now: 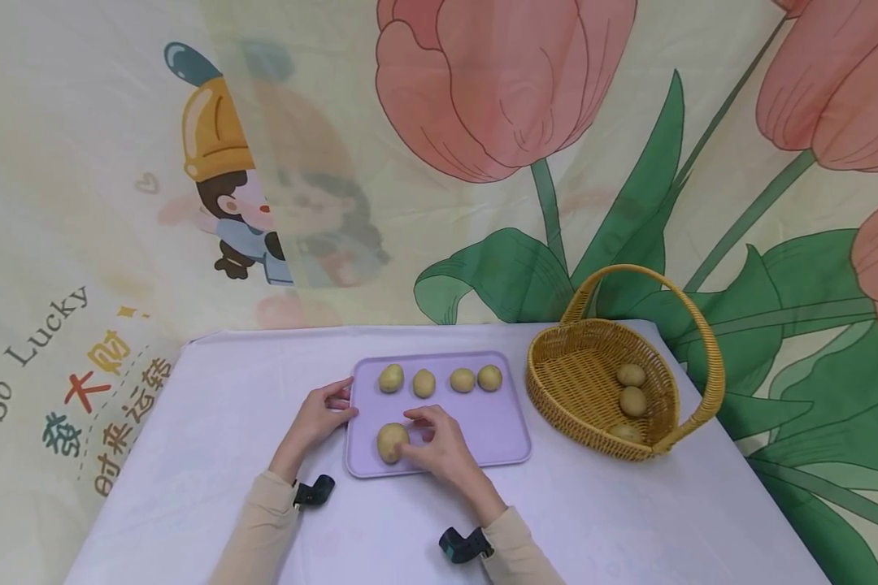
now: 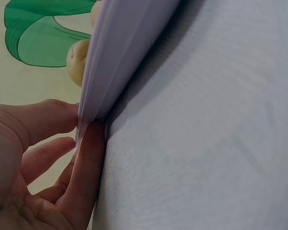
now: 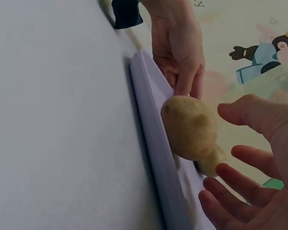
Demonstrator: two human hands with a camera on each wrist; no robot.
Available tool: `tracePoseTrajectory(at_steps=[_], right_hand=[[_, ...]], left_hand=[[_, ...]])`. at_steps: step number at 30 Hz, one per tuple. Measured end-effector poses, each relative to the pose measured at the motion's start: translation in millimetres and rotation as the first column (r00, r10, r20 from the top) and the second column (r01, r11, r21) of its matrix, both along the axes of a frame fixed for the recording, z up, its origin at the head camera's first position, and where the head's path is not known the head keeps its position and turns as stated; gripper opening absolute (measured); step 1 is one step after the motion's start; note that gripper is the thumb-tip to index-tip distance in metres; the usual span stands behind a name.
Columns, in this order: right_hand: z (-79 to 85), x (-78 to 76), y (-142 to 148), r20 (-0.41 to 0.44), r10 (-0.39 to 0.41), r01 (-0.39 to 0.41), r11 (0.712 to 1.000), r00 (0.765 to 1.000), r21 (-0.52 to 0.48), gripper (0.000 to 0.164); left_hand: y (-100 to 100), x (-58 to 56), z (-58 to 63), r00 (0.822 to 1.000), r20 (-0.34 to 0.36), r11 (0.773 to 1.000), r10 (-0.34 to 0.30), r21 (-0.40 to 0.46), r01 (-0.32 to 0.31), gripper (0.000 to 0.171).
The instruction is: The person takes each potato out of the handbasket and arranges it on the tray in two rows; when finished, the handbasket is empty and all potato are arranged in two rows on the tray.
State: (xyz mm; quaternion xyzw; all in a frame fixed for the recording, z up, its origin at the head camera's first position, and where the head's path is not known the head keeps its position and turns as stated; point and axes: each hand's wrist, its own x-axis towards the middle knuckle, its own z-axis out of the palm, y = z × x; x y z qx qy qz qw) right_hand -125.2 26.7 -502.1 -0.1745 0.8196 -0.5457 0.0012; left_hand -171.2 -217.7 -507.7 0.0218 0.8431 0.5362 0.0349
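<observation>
A lilac tray (image 1: 439, 418) lies on the table with several potatoes on it. Along its far side runs a row of small ones, among them a potato (image 1: 391, 379) at the left end. The larger potato (image 1: 392, 443) sits near the front left corner. My left hand (image 1: 323, 414) pinches the tray's left edge; in the left wrist view its thumb and fingers meet the rim (image 2: 98, 86). My right hand (image 1: 441, 443) is just right of the larger potato, fingers spread and loosely bent. The right wrist view shows a gap between those fingers and the potato (image 3: 189, 127).
To the right of the tray stands a wicker basket (image 1: 571, 366) with a tall arched handle. In its right part lie three potatoes (image 1: 632, 401). A white cloth (image 1: 600, 520) covers the table, and a printed curtain (image 1: 322, 122) hangs behind it.
</observation>
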Motion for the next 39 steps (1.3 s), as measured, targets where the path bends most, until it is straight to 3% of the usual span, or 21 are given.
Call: tracePoseTrajectory(at_steps=[5,16,28,39], right_hand=[[3.4,-3.4,9,0.027,-0.002,0.003,0.999,1.0,-0.041,0.046],[11.7,-13.6,30,-0.012,-0.026,0.026,0.998,1.0,-0.058,0.044],[25.8,-24.3,54,0.011,-0.115,0.115,0.988,0.993,-0.101,0.043],[42.4,-36.8,84,-0.046,-0.186,0.179,0.977,0.982,-0.114,0.038]], left_hand=[[-1,0.0,-1.1,1.0,0.0,1.0,-0.003,-0.01,0.003,0.059],[-1,-0.2,-2.1,1.0,0.001,1.0,0.0,-0.031,0.0,0.058],[0,-0.7,-2.2,1.0,-0.007,1.0,-0.002,-0.029,0.001,0.058],[-1,-0.9,-2.4,1.0,-0.004,1.0,-0.003,-0.021,0.003,0.059]])
